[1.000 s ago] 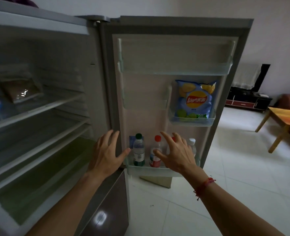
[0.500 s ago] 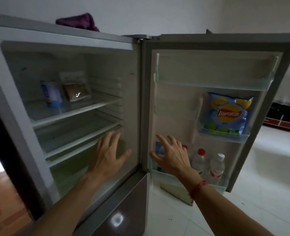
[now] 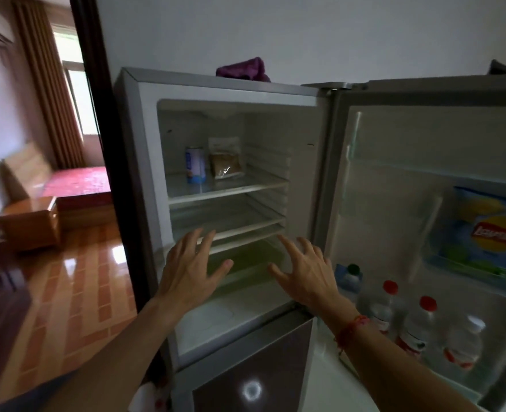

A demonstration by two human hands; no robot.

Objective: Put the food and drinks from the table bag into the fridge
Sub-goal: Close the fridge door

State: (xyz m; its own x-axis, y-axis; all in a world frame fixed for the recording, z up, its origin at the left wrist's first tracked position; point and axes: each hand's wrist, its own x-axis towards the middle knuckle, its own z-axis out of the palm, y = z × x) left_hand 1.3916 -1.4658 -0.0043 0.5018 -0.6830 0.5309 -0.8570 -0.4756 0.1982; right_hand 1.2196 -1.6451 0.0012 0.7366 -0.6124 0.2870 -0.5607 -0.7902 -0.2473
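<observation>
The fridge stands with its upper door swung wide to the right. On the top shelf sit a blue can and a brown packet. The door holds a blue crisp bag in a side bin and several water bottles in the bottom rack. My left hand and my right hand hover with spread fingers in front of the lower shelves, holding nothing. The table bag is out of view.
A purple cloth lies on top of the fridge. The lower compartment door is closed. To the left a dark doorframe opens onto a room with a wooden cabinet, a red-covered bed and a glossy floor.
My view has swung left, from the door rack to the fridge interior and the doorway. Both hands stay spread and empty, now in front of the lower shelves instead of the door bottles.
</observation>
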